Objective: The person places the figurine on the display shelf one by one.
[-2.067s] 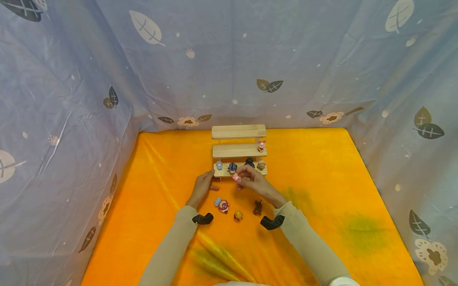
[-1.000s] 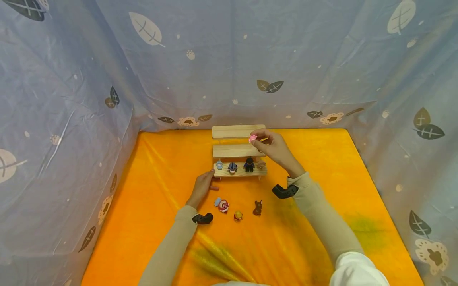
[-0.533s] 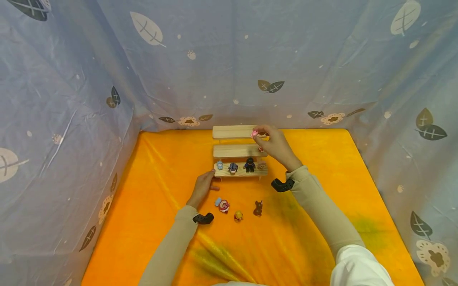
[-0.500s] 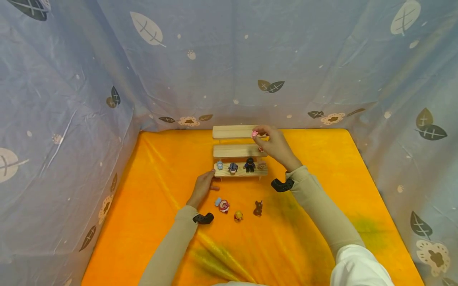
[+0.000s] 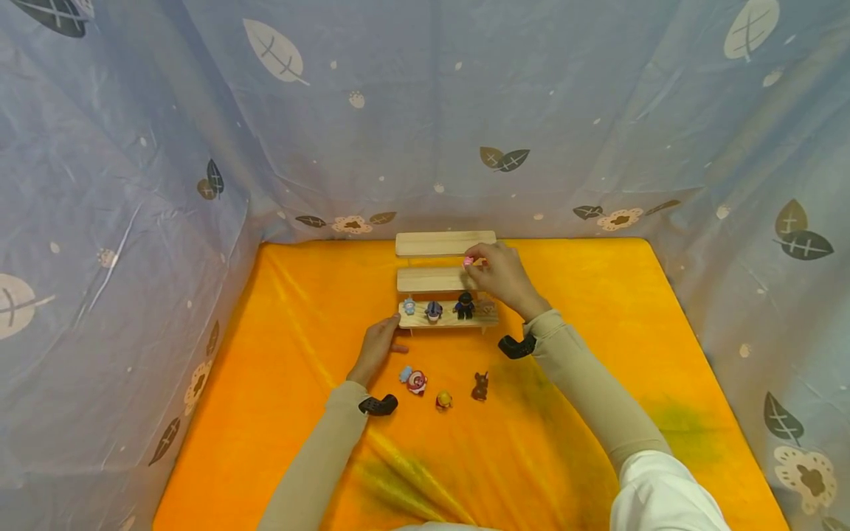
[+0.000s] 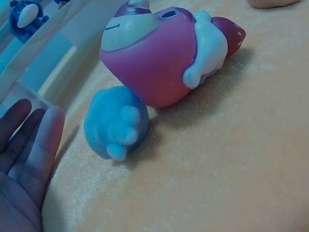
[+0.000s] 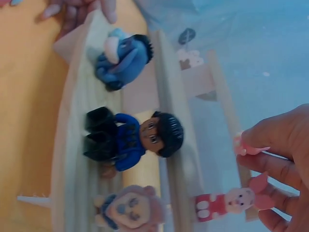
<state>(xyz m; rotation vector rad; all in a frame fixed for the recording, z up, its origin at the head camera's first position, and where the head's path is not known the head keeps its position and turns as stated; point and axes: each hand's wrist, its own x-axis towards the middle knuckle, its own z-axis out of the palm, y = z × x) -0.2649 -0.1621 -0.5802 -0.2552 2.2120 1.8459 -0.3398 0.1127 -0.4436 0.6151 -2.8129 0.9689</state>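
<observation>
My right hand (image 5: 505,274) pinches a small pink figurine (image 5: 468,261) between thumb and fingertips, above the right part of a three-tier wooden shelf (image 5: 445,243). In the right wrist view a piglet figurine (image 7: 231,199) in red stands on the middle tier, close to those fingers. The lowest tier bears a blue donkey figurine (image 7: 128,60), a dark-haired toy person (image 7: 129,140), a lion figurine (image 7: 129,210) and a small pale-blue figurine (image 5: 409,306). My left hand (image 5: 374,346), fingers extended, touches the shelf's front left end.
On the orange cloth (image 5: 319,310) before the shelf lie a pink-and-red figurine (image 5: 417,382) with a blue fuzzy piece (image 6: 116,123), a yellow-topped figurine (image 5: 443,400) and a brown figurine (image 5: 480,386). Patterned curtains (image 5: 438,118) stand behind and at both sides.
My right hand has carried the pink figurine from the front tier up toward the back, then slightly down and left over the last half second. The left hand stays in place.
</observation>
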